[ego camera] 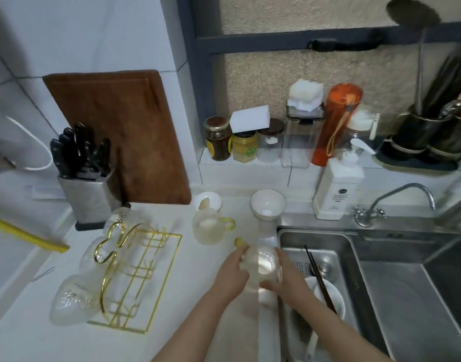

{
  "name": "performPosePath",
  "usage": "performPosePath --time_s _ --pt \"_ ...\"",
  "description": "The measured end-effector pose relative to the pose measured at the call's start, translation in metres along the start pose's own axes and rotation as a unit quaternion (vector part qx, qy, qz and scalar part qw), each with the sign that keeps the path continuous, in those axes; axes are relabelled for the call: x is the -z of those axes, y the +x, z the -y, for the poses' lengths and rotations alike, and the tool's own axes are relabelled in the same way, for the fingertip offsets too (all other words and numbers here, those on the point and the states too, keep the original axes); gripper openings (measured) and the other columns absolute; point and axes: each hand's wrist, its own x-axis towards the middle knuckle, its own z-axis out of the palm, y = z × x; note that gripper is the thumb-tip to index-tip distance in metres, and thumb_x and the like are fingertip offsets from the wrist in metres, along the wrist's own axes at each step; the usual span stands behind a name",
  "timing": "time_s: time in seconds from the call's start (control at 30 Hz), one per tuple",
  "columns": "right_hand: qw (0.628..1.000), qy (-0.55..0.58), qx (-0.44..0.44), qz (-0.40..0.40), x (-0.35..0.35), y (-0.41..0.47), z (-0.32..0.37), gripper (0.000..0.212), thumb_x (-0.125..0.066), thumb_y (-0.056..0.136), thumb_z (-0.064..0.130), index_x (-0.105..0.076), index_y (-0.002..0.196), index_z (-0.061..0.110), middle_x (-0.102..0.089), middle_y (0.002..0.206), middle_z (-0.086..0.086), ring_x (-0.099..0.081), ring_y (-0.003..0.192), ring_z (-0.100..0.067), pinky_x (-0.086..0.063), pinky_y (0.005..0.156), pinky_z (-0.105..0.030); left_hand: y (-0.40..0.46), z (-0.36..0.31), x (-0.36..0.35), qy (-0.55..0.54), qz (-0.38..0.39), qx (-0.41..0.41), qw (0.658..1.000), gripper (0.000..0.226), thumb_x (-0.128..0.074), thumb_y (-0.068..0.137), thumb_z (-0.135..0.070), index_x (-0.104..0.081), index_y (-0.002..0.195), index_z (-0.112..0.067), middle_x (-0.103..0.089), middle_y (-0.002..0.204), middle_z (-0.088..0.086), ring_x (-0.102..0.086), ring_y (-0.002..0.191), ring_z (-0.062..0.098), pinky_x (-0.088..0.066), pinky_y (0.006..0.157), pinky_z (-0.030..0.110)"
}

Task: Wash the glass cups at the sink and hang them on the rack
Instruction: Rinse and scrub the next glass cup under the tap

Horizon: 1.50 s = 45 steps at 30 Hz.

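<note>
cup [262, 265]: clear textured glass | rack [135, 278]: glossy gold wire | sink [396, 283]: brushed steel | cutting board [119, 131]: matt wood

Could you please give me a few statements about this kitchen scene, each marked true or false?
1. Both hands hold one glass cup at the counter edge beside the sink. True: the left hand and right hand grip it from either side.
2. The gold wire rack stands inside the sink. False: it stands on the counter, left of the hands.
3. A pair of dark chopsticks lies in the sink. True.
4. The wooden cutting board lies flat on the counter. False: it leans upright against the wall.
5. A glass cup with a yellow handle stands on the counter. True.
</note>
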Motion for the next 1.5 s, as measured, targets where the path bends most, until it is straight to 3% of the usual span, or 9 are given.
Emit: performPosePath --time_s 0.37,0.57,0.73,0.9,1.0,1.13,1.23,1.4,1.5 --pt "0.981 0.117 -0.004 -0.157 0.094 -0.098 -0.036 0.081 -0.086 0.067 0.023 -0.042 0.134 0.032 -0.053 0.132 0.007 -0.053 0.122 -0.007 -0.052 0.096 -0.038 -0.007 -0.058 -0.078 0.088 0.163 -0.187 0.965 0.075 -0.063 0.075 -0.014 -0.035 0.145 -0.020 -0.041 0.143 -0.001 -0.040 0.133 0.016 -0.037 0.109 0.032" --pt "0.976 0.101 -0.004 -0.191 0.140 -0.138 -0.053 0.078 -0.086 0.066 0.026 -0.042 0.130 0.034 -0.051 0.131 0.007 -0.051 0.119 0.003 -0.045 0.089 -0.009 -0.017 -0.089 -0.129 0.141 0.177 -0.262 0.938 0.085 -0.072 0.078 -0.044 -0.027 0.148 -0.026 -0.035 0.145 -0.011 -0.037 0.133 0.011 -0.036 0.111 0.038" --pt "0.975 0.121 -0.014 -0.183 0.181 -0.157 -0.080 0.093 -0.088 0.060 0.037 -0.039 0.139 0.026 -0.053 0.134 0.007 -0.051 0.125 -0.005 -0.042 0.108 -0.034 -0.024 -0.117 -0.163 0.188 0.134 -0.303 0.925 0.076 -0.070 0.074 -0.053 -0.038 0.141 -0.038 -0.031 0.123 -0.015 -0.031 0.124 0.008 -0.033 0.108 0.028" --pt "0.982 0.141 -0.029 -0.125 0.230 -0.163 -0.110 0.088 -0.086 0.066 0.024 -0.037 0.138 0.033 -0.053 0.132 0.014 -0.050 0.124 -0.003 -0.044 0.104 -0.026 -0.021 -0.148 -0.201 0.206 0.148 -0.266 0.930 0.069 -0.079 0.065 -0.053 -0.048 0.125 -0.039 -0.016 0.153 -0.011 -0.013 0.143 0.014 -0.020 0.118 0.042" --pt "0.989 0.125 -0.040 -0.072 0.261 -0.163 -0.124 0.099 -0.088 0.060 0.039 -0.033 0.142 0.038 -0.049 0.137 0.014 -0.047 0.127 -0.005 -0.044 0.106 -0.031 -0.021 -0.163 -0.227 0.211 0.150 -0.253 0.932 0.071 -0.081 0.063 -0.051 -0.046 0.121 -0.031 -0.040 0.132 -0.008 -0.040 0.127 0.013 -0.039 0.106 0.031" --pt "0.994 0.094 -0.045 -0.018 0.296 -0.156 -0.139 0.101 -0.084 0.067 0.032 -0.022 0.147 0.040 -0.039 0.146 0.008 -0.046 0.130 -0.012 -0.046 0.103 -0.032 -0.020 -0.173 -0.251 0.268 0.112 -0.227 0.930 0.100 -0.076 0.056 -0.067 -0.038 0.138 -0.025 -0.038 0.126 -0.005 -0.039 0.119 0.012 -0.039 0.103 0.027" --pt "0.997 0.067 -0.031 0.011 0.315 -0.148 -0.143 0.101 -0.081 0.071 0.029 -0.018 0.150 0.032 -0.035 0.148 0.005 -0.042 0.134 -0.015 -0.044 0.107 -0.040 -0.020 -0.178 -0.272 0.262 0.074 -0.192 0.943 0.092 -0.072 0.053 -0.074 -0.051 0.126 -0.022 -0.042 0.114 -0.007 -0.045 0.109 0.010 -0.045 0.098 0.029" --pt "1.000 -0.001 -0.018 0.006 0.332 -0.133 -0.147 0.112 -0.081 0.058 0.061 -0.021 0.148 0.031 -0.037 0.146 0.009 -0.039 0.135 -0.010 -0.040 0.110 -0.040 -0.018 -0.194 -0.294 0.249 0.052 -0.150 0.955 0.081 -0.075 0.052 -0.071 -0.053 0.110 -0.021 -0.047 0.105 -0.006 -0.049 0.098 0.011 -0.042 0.076 0.022" --pt "1.000 0.010 -0.025 -0.016 0.337 -0.134 -0.152 0.103 -0.083 0.064 0.049 -0.023 0.147 0.035 -0.033 0.144 0.015 -0.035 0.132 -0.005 -0.035 0.112 -0.033 -0.008 -0.197 -0.295 0.233 0.087 -0.152 0.957 0.072 -0.075 0.055 -0.069 -0.056 0.106 -0.022 -0.053 0.101 -0.005 -0.053 0.089 0.008 -0.039 0.067 0.019"
